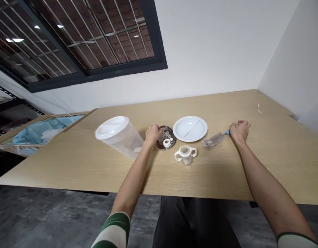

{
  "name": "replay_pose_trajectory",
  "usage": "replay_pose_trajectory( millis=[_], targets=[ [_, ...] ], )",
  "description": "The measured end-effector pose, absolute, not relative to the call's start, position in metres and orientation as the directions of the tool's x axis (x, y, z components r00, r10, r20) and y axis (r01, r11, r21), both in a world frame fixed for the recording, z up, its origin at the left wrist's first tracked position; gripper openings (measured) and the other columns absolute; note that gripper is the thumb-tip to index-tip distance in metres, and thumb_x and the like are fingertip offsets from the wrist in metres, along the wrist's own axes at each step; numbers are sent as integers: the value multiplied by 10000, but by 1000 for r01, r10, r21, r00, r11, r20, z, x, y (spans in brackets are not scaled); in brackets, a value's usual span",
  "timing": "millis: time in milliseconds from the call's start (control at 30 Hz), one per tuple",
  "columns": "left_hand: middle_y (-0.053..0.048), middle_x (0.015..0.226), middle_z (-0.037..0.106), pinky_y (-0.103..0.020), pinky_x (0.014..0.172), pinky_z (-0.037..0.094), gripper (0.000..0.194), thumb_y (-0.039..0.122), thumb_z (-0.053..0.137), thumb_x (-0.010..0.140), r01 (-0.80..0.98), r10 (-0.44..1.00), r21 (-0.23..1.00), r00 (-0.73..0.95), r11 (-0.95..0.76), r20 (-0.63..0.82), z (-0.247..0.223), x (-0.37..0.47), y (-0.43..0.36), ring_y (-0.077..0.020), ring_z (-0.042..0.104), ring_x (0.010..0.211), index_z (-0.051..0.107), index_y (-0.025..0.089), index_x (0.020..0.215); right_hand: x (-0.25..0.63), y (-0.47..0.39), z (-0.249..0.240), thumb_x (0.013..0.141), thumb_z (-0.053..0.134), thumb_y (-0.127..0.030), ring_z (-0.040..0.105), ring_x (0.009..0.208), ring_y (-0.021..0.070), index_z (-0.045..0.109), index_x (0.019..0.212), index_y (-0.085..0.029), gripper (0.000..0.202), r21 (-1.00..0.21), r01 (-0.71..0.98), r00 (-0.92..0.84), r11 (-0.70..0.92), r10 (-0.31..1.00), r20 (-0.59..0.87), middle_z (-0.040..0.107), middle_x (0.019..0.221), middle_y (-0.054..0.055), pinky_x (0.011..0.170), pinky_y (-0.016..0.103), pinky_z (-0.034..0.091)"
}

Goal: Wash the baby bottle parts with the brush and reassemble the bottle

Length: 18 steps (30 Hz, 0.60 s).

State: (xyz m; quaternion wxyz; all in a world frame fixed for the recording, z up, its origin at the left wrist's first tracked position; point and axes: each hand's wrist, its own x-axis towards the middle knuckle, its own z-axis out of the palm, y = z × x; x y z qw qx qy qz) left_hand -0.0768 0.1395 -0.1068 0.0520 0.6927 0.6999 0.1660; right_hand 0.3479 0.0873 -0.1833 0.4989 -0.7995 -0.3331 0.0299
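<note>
My right hand (239, 132) is closed around the blue handle of a bottle brush (213, 140), whose greyish bristles lie on the table and point left. My left hand (153, 133) reaches to the left rim of a round metal tray (171, 146), its fingers drawn together. What those fingers hold, if anything, is hard to make out. Inside the tray are a white ring (167, 142) and some small clear parts. Close in front stands an upright clear cup with a white two-handled collar (186, 154). Behind it is a white plate (181, 132) with a thin straw-like brush (193, 127) across it.
Left of my left hand, a large translucent pitcher with a white lid (120, 137) stands on the wooden table (83, 165). A thin bent white piece (259, 109) lies at the far right. A wooden crate with blue cloth (41, 129) adjoins the left side, below a barred window.
</note>
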Motion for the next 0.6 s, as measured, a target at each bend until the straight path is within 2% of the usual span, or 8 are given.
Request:
replay_pose_trajectory(
  millis=[133, 367, 433, 500, 600],
  targets=[
    [-166, 897, 753, -379, 819, 498, 188, 353, 663, 810, 940, 988, 340, -84, 34, 132, -108, -80, 143, -327, 695, 948, 707, 172, 785, 347, 89, -183, 801, 541, -273, 552, 969, 257, 460, 1012, -213, 234, -819, 494, 780, -292, 565, 269, 464, 1095, 95, 964, 473, 434],
    [-106, 1024, 749, -343, 861, 533, 227, 408, 541, 922, 822, 962, 541, 29, -178, 271, -102, -88, 125, -227, 707, 961, 598, 189, 914, 349, 90, -186, 804, 537, -272, 537, 965, 252, 467, 1022, -209, 238, -797, 521, 769, -307, 574, 282, 468, 1114, 104, 976, 483, 422],
    [-120, 1073, 741, -336, 851, 556, 243, 423, 566, 914, 690, 949, 675, 58, -262, 309, -98, -85, 118, -215, 718, 973, 576, 181, 937, 349, 90, -186, 802, 537, -266, 536, 964, 250, 471, 1021, -208, 237, -792, 530, 765, -303, 574, 292, 466, 1113, 102, 977, 485, 421],
    [-142, 1111, 729, -350, 830, 578, 302, 438, 671, 850, 445, 936, 830, 62, -336, 346, -90, -80, 111, -220, 733, 942, 580, 165, 939, 350, 90, -186, 800, 539, -264, 535, 960, 248, 476, 1013, -206, 229, -789, 536, 761, -302, 577, 296, 467, 1109, 102, 975, 487, 422],
    [-132, 1148, 715, -348, 793, 602, 408, 392, 837, 707, 147, 916, 904, 48, -400, 398, -75, -73, 97, -199, 747, 844, 600, 159, 944, 349, 89, -185, 798, 545, -268, 535, 951, 246, 483, 1002, -206, 222, -783, 542, 758, -305, 580, 299, 471, 1105, 102, 972, 492, 425]
  ],
)
